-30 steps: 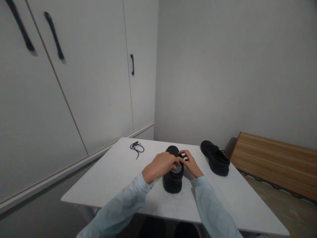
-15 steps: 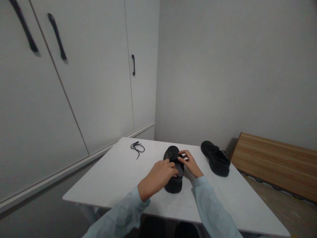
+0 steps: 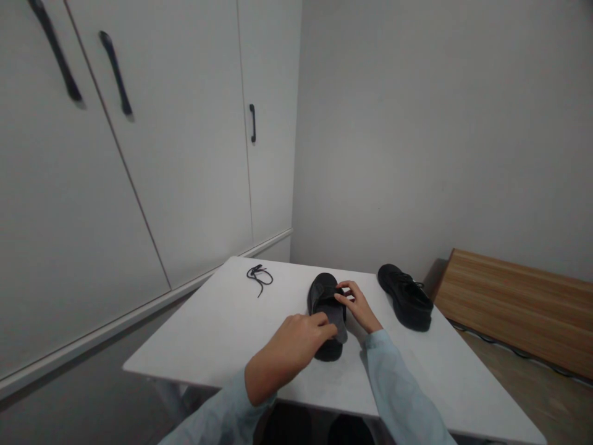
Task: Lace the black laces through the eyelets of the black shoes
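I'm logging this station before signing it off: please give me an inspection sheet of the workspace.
Surface: white table, upper face visible around the items.
Job's things: shoe between the hands, toe pointing away; grey insole partly out over its heel; other shoe, laced, by the right edge.
Clutter: loose lace near the far left corner.
Hands: left hand grips the insole; right hand at the shoe's opening, grip unclear.
Cables: dark wavy strand along the panel's lower edge, possibly a cable.
Surroundings: white cabinet left, grey wall behind, wooden panel right.
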